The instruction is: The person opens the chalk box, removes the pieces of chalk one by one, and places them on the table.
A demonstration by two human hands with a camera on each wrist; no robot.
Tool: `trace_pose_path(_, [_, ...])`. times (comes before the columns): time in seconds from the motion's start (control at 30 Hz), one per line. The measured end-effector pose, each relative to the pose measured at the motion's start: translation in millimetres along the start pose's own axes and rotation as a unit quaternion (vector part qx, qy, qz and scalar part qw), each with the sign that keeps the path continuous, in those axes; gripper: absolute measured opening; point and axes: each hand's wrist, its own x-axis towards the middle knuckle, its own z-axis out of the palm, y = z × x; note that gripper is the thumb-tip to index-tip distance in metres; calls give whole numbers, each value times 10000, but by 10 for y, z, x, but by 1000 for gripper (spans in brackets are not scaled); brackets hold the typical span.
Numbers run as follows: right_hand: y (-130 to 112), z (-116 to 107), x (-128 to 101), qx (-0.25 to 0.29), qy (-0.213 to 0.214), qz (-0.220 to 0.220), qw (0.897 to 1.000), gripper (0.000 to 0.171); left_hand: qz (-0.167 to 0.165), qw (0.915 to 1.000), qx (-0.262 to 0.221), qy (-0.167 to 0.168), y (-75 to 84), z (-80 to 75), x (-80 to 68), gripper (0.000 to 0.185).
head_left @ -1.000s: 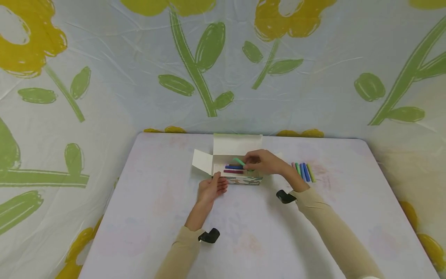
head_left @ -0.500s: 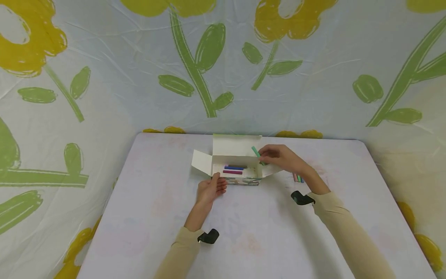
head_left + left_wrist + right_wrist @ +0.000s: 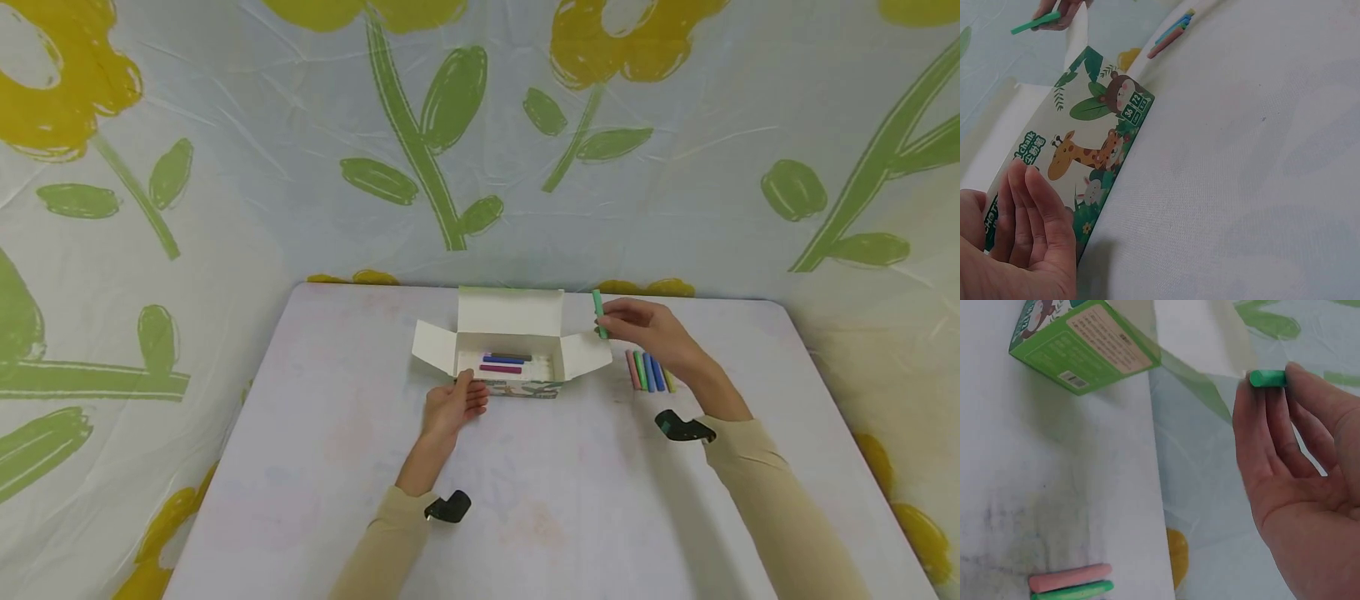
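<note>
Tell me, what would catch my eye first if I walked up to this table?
Probably the green chalk stick pinched in the right hand, raised just right of the open chalk box at the middle of the table. The left hand rests against the box's front, and a row of coloured sticks lies on the table to the box's right.

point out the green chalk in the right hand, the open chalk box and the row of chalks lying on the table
green chalk [image 3: 597,311], head view, on the middle of the stick above the fingers
chalk box [image 3: 510,312], head view, on the raised back flap
row of chalks [image 3: 648,371], head view, on the blue stick mid-row
</note>
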Motion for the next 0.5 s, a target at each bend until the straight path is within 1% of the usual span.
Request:
trace_pose_path(0.13, [90,-67,-61,-151,213,229,9994,57,-24,10000,22,18,6,-4,2,42])
trace_pose_path(0.3, [267,-112,-125,-140,325,537,9979,63,-31,10000,29,16,-6,-3,16,42])
trace_pose_path(0.5, [514,-103,-200,-31,462,775,9959,63,-37,10000,26,13,-6,1,5,42])
